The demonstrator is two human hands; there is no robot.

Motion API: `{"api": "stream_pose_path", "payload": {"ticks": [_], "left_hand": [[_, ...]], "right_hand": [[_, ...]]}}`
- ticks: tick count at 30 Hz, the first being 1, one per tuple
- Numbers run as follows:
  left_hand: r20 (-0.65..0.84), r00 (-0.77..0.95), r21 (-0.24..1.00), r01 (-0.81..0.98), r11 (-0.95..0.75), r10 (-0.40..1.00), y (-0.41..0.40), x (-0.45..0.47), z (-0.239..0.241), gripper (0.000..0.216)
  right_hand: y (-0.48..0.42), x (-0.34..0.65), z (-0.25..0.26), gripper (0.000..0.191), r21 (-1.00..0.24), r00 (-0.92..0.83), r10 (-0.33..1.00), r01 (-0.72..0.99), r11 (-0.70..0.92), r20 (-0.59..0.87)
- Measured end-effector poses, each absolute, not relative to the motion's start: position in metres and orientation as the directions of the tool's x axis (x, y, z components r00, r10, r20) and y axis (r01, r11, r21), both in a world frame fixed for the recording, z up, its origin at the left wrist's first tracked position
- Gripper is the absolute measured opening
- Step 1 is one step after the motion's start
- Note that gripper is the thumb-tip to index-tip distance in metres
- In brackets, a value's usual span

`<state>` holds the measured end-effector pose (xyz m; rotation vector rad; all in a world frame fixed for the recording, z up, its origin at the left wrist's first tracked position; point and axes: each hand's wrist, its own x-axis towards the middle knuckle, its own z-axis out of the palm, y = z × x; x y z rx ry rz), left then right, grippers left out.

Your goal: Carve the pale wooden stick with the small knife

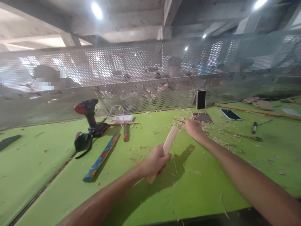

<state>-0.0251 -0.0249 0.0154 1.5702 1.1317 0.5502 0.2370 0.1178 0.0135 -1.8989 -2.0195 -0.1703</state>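
Observation:
My left hand (pixel 155 161) is closed around the lower part of a pale wooden stick (pixel 169 142), which it holds tilted above the green table (pixel 199 188). My right hand (pixel 194 128) is closed near the stick's upper end. A thin dark tool or blade (pixel 178 120) sticks out from it to the left. Wood shavings (pixel 223 133) lie scattered around and beyond my right hand.
A red and black cordless drill (pixel 88 121), a multicoloured flat stick (pixel 102 156), a white power bank (pixel 123 118) with cable, a dark sandpaper sheet (pixel 202 117), two phones (pixel 230 114), a small tool (pixel 255 127). A perforated metal screen (pixel 141 72) stands at the table's back, with people behind it.

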Motion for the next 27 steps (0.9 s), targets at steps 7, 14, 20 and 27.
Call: {"api": "stream_pose_path", "payload": {"ticks": [7,14,20,27], "left_hand": [[-0.239,0.269,0.933,0.33,0.143,0.933,-0.007,-0.032,0.007,0.018],[-0.248,0.244,0.948,0.26,0.184,0.938,-0.005,-0.03,0.007,0.02],[-0.232,0.265,0.954,0.247,0.167,0.936,-0.008,-0.028,0.007,0.023],[-0.226,0.266,0.939,0.316,0.136,0.937,-0.005,-0.029,0.001,0.022]], "right_hand": [[0.106,0.221,0.025,0.042,-0.177,-0.078,0.96,0.976,0.129,0.268],[0.078,0.181,0.02,0.041,-0.137,-0.268,0.94,0.944,0.3,0.211],[0.072,0.17,0.016,0.036,-0.054,-0.318,0.914,0.938,0.341,0.25],[0.082,0.171,0.018,0.032,0.032,-0.276,0.941,0.961,0.275,0.194]]}}
